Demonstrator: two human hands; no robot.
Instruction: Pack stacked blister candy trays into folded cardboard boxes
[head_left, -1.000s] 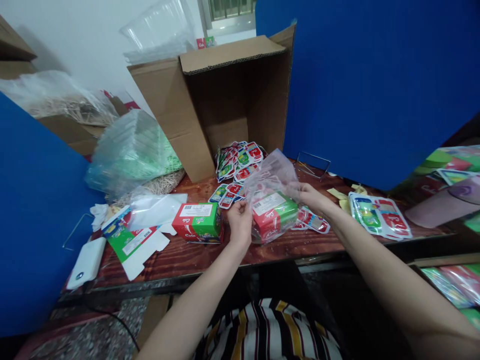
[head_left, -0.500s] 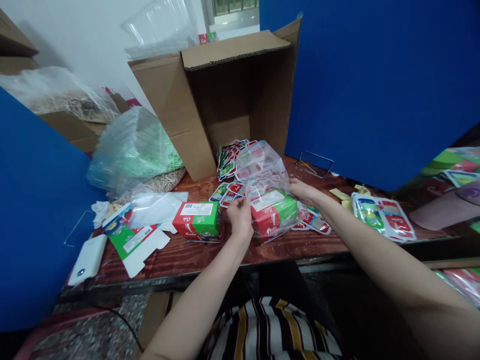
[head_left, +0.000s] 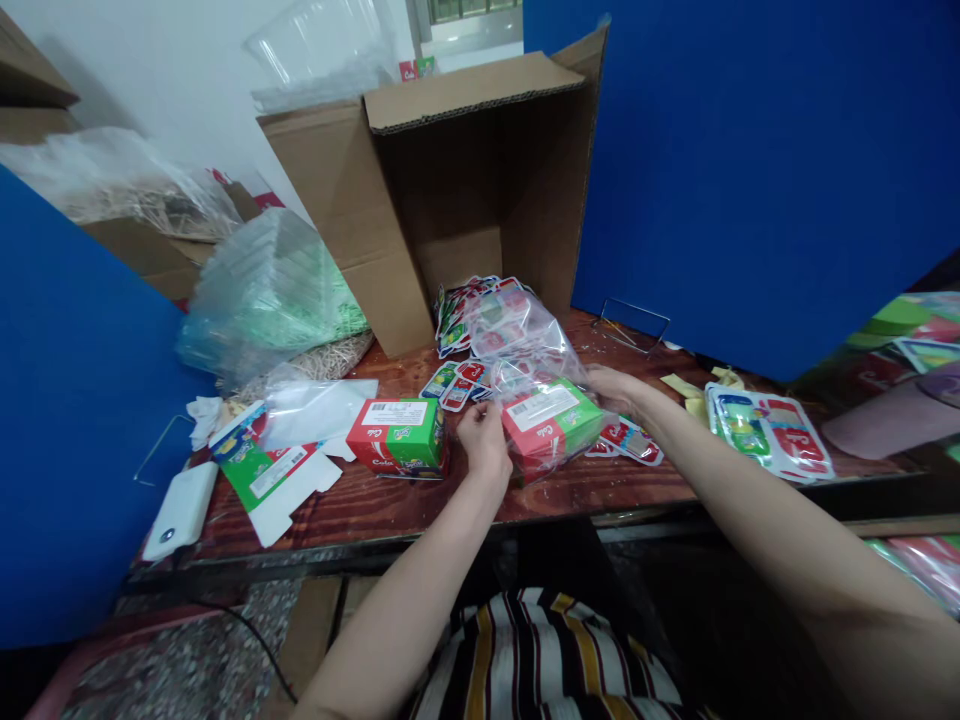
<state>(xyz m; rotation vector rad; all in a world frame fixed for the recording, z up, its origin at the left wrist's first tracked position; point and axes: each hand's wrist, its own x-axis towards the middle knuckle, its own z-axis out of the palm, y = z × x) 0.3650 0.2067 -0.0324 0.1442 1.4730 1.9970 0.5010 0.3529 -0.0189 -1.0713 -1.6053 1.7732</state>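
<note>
A red and green carton with a white label sits inside a clear plastic bag in front of me. The bag's loose upper part spreads towards the back, over several printed sachets. At the carton's left side, my left hand is closed, pinching the bag's edge. Over at the right side, my right hand has its fingers curled on the bag, their tips partly hidden. A second red and green carton stands left of my left hand. More sachets lie below my right hand.
A large open cardboard box lies on its side at the back. On the left are an unfolded carton, a white power bank and clear plastic packaging. Packed sachets and a wire stand are to the right.
The bag has sunk lower and flatter towards the back, and the carton in it is turned slightly. My right hand has shifted a little right and down.
</note>
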